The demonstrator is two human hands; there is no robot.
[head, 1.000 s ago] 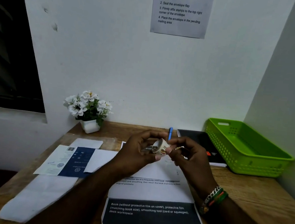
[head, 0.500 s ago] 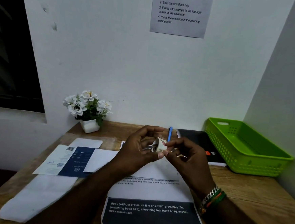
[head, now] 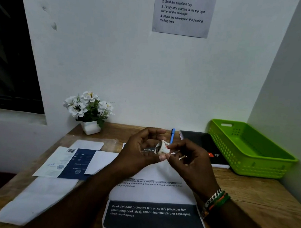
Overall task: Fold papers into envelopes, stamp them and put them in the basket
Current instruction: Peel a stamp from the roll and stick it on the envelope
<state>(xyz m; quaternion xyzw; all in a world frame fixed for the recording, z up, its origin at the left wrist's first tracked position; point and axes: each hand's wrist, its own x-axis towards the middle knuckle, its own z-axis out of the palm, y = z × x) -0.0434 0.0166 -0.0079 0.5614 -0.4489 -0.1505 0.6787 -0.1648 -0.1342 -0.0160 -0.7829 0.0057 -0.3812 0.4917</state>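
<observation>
Table [head: 248, 191] is showing bare wood, matt, visible grain. Basket [head: 247, 157] is looking like moulded green plastic, perforated walls, slight sheen. Printed sheet [head: 156, 218] is reading as matt paper, white with a dark ink block; envelope [head: 36, 200] is showing plain white matt paper. Stamp roll [head: 163, 148] is looking like glossy paper. Bracelet [head: 213, 198] is glinting like metal chain links. Flower pot [head: 91, 128] is appearing smooth white.

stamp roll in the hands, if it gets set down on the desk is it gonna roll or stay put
The stamp roll is a small round coil, so laid on its side it would probably roll across the wooden desk. Stood on a flat end, likely stable. It looks light, pinched by fingertips of both the left hand and right hand.
</observation>
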